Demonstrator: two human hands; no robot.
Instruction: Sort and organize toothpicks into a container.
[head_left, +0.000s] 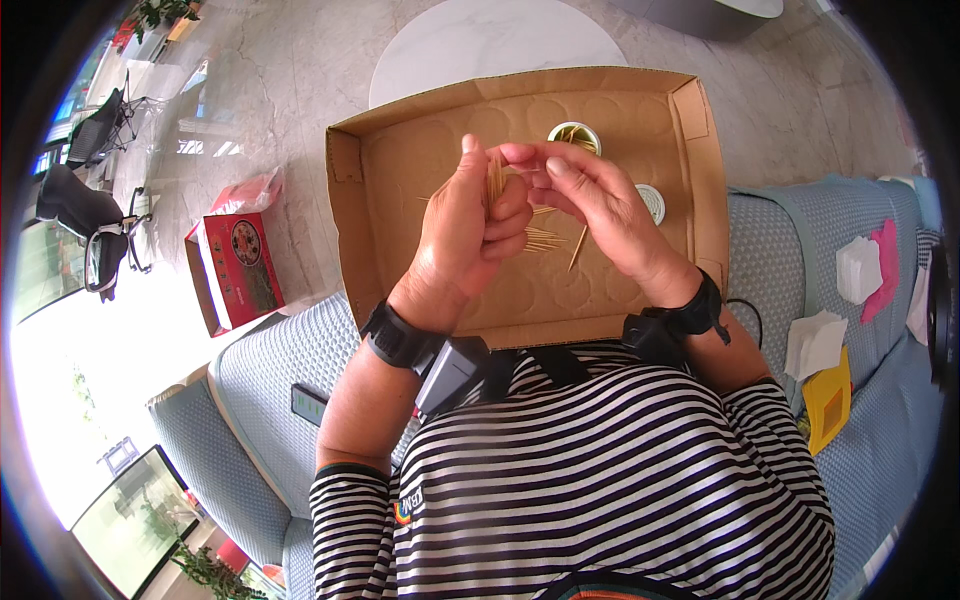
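Note:
My left hand (480, 217) is closed around a bundle of wooden toothpicks (494, 180), held upright over a shallow cardboard tray (525, 336). Close beside it on the right is my right hand (600, 202), its fingers curled near the bundle; whether they pinch a toothpick I cannot tell. Loose toothpicks (544, 240) lie in the tray below the hands, one of them under my right hand. A round white container with more toothpicks in it (575, 139) stands at the back of the tray. A round whitish lid (651, 204) lies to the right, partly hidden by my right hand.
Behind the tray is a round marble-look table (495, 37). A red box (244, 262) stands on the floor at left. The blue quilted sofa (292, 352) holds a phone (308, 403), white tissues (816, 345) and a yellow packet (828, 401).

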